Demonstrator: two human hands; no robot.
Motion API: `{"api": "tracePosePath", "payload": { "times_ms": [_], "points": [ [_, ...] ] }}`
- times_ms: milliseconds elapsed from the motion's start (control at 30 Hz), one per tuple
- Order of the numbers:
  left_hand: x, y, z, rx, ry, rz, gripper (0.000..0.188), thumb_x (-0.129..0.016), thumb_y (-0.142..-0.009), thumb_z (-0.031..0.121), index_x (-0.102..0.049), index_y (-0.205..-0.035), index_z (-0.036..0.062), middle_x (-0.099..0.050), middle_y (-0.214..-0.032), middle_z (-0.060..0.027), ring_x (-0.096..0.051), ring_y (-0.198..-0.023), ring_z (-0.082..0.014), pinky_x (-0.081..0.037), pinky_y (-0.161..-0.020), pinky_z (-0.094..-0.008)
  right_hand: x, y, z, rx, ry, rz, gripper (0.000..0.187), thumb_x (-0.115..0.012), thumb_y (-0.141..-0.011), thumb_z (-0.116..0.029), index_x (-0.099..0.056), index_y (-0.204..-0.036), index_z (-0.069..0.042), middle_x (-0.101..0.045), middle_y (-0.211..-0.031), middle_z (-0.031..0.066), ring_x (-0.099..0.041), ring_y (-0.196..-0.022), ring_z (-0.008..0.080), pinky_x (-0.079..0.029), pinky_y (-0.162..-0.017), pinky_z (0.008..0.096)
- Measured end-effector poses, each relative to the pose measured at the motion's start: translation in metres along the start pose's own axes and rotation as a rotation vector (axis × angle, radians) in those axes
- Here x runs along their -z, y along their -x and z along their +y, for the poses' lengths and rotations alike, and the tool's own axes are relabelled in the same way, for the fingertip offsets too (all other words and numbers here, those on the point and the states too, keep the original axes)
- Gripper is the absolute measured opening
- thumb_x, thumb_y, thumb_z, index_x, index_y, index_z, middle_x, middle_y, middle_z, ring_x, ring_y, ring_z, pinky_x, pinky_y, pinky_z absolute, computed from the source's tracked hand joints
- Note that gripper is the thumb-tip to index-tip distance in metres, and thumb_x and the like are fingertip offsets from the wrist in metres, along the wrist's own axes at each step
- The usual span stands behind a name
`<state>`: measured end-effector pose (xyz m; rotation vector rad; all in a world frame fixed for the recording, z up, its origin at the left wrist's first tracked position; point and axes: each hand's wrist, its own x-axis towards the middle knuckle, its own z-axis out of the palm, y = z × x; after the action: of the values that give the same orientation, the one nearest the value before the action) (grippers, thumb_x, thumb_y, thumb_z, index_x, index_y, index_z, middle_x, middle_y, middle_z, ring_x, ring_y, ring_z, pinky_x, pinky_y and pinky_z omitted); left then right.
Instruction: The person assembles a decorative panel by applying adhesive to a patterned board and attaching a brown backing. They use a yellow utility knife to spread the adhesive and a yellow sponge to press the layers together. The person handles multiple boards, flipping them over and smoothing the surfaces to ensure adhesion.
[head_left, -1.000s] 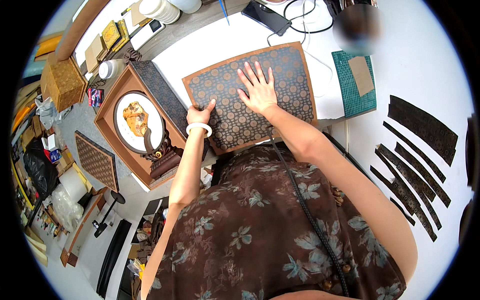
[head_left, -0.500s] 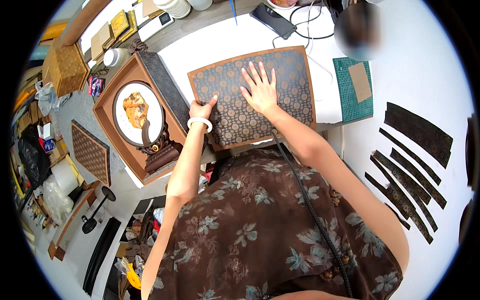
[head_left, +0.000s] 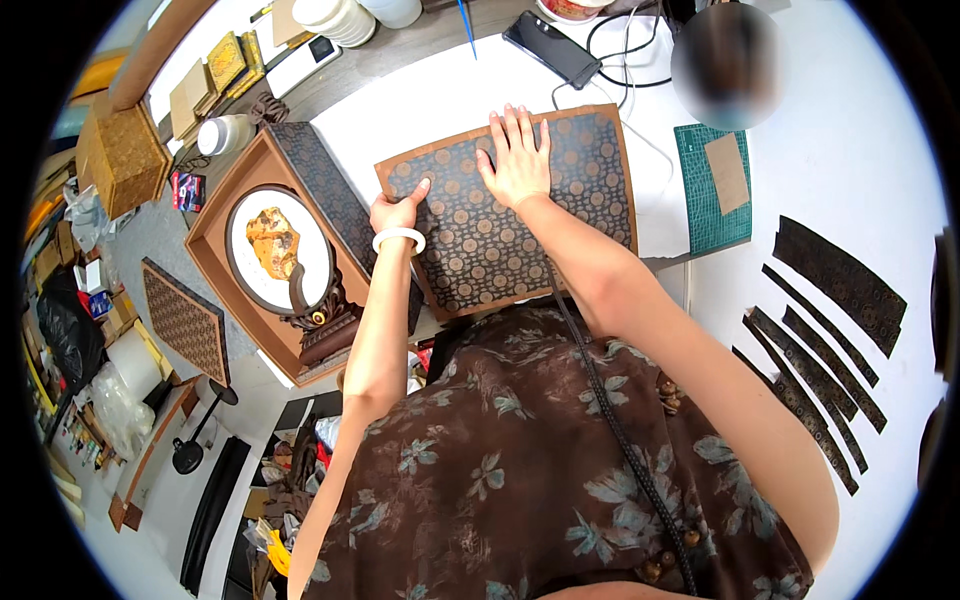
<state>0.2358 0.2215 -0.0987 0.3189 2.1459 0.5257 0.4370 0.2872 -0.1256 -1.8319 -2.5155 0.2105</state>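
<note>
A dark rectangular panel [head_left: 470, 250] with a bronze round-flower pattern and a brown border lies on white sheeting in front of me. My left hand [head_left: 398, 210], with a white bangle at the wrist, grips its left edge; the thumb rests on top and the other fingers are mostly hidden. Flat on the panel's upper middle lies my right hand [head_left: 517, 165], its fingers stretched out and the tips reaching the far brown border. Beside my left forearm stands an open brown box [head_left: 215, 215] with patterned outer walls. Inside it is a round white disc [head_left: 245, 215] bearing a golden-brown stone-like piece [head_left: 270, 245] on a dark carved stand [head_left: 325, 345].
A phone [head_left: 550, 48] with cables lies at the back. To the right are a green cutting mat [head_left: 700, 220] and dark patterned strips [head_left: 840, 285]. A patterned board [head_left: 185, 315] and a white-lidded jar [head_left: 225, 135] sit left, near a gold-brown hexagonal box [head_left: 130, 160].
My right hand has slid away from me across the panel to its far border, its fingers closer together. The left hand keeps its hold on the left edge. The whole view has shifted slightly.
</note>
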Motion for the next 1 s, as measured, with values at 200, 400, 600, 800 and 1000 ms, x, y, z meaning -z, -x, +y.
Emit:
{"api": "tracePosePath", "payload": {
  "times_ms": [200, 400, 600, 800, 1000],
  "points": [
    [-0.003, 0.015, 0.014, 0.014, -0.116, 0.114, 0.065, -0.09, -0.068, 0.043, -0.065, -0.11, -0.0004, -0.069, -0.109, -0.017, -0.066, -0.101, -0.031, -0.052, -0.09, -0.0432, -0.004, -0.001, 0.002, -0.014, 0.03, -0.012, 0.066, -0.039, -0.098, -0.048, -0.029, -0.154, -0.014, -0.024, -0.16, 0.0104, -0.015, -0.15, 0.0286, -0.009, -0.12, 0.0566],
    [-0.006, -0.001, -0.011, -0.033, -0.129, 0.095, 0.067, -0.087, -0.07, 0.048, -0.061, -0.107, -0.0016, -0.068, -0.102, -0.0178, -0.065, -0.098, -0.0315, -0.052, -0.087, -0.0435, -0.005, -0.001, -0.003, 0.012, 0.017, 0.003, 0.066, -0.039, -0.098, -0.048, -0.029, -0.154, -0.014, -0.025, -0.16, 0.0109, -0.018, -0.149, 0.0292, -0.009, -0.12, 0.0562],
    [-0.011, 0.012, -0.071, 0.004, 0.09, 0.089, 0.095, -0.073, -0.078, 0.058, -0.039, -0.139, -0.0066, -0.046, -0.139, -0.0295, -0.046, -0.129, -0.0404, -0.039, -0.106, -0.0457, -0.005, 0.011, 0.009, 0.082, -0.168, 0.179, 0.061, -0.042, -0.1, -0.039, -0.031, -0.153, -0.009, -0.023, -0.161, 0.0126, -0.016, -0.151, 0.0291, -0.007, -0.12, 0.057],
    [-0.026, 0.088, -0.167, 0.107, -0.034, 0.027, 0.106, -0.087, -0.068, 0.05, -0.038, -0.136, -0.0154, -0.046, -0.14, -0.0313, -0.049, -0.129, -0.0376, -0.038, -0.109, -0.0437, 0.009, 0.111, 0.007, -0.009, -0.334, 0.102, 0.067, -0.048, -0.097, -0.035, -0.027, -0.154, -0.006, -0.02, -0.162, 0.0145, -0.015, -0.151, 0.0318, -0.006, -0.119, 0.0593],
    [-0.017, 0.088, -0.169, 0.115, -0.027, -0.054, 0.076, -0.094, -0.063, 0.038, -0.058, -0.113, -0.0068, -0.068, -0.112, -0.0205, -0.066, -0.103, -0.0302, -0.052, -0.09, -0.0378, -0.002, 0.126, 0.001, -0.001, -0.064, -0.034, 0.077, -0.044, -0.095, -0.051, -0.021, -0.157, -0.01, -0.014, -0.164, 0.0107, -0.01, -0.152, 0.0304, -0.006, -0.12, 0.0574]
  ]
}}
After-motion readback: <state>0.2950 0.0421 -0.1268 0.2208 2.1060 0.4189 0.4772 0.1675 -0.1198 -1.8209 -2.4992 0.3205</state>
